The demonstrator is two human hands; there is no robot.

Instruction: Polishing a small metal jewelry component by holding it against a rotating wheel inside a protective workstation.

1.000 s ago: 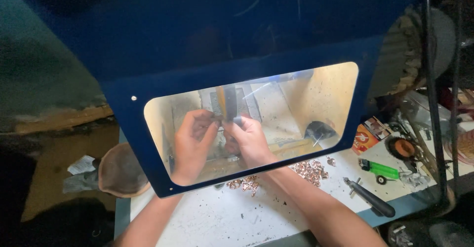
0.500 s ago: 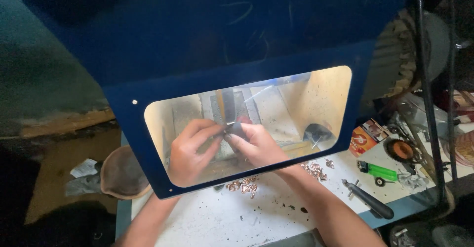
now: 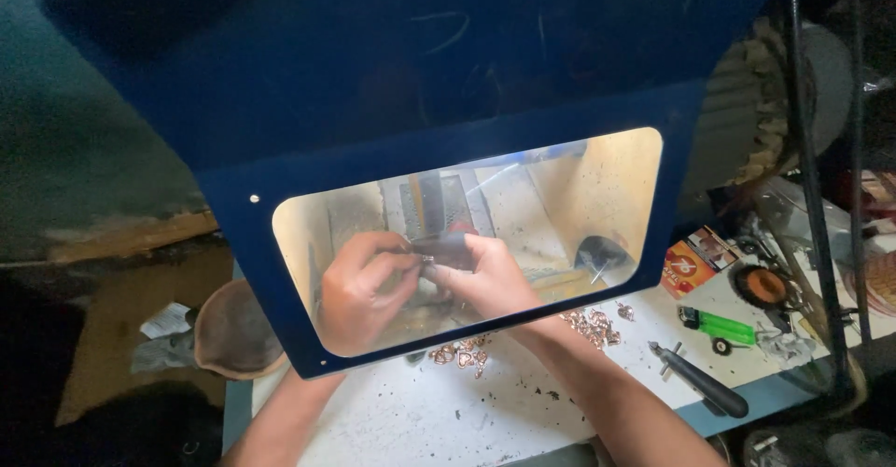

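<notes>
Behind the clear window [image 3: 560, 196] of the blue hood [image 3: 420, 66], the left hand [image 3: 359, 290] and right hand [image 3: 481, 276] pinch a small piece [image 3: 427, 260] too tiny and glare-washed to identify. Whether either grip is fully closed cannot be told. The hood's top runs off the frame. Right of the window, the clutter on the table [image 3: 448, 420] beyond the green lighter [image 3: 714, 322] is blurred
</notes>
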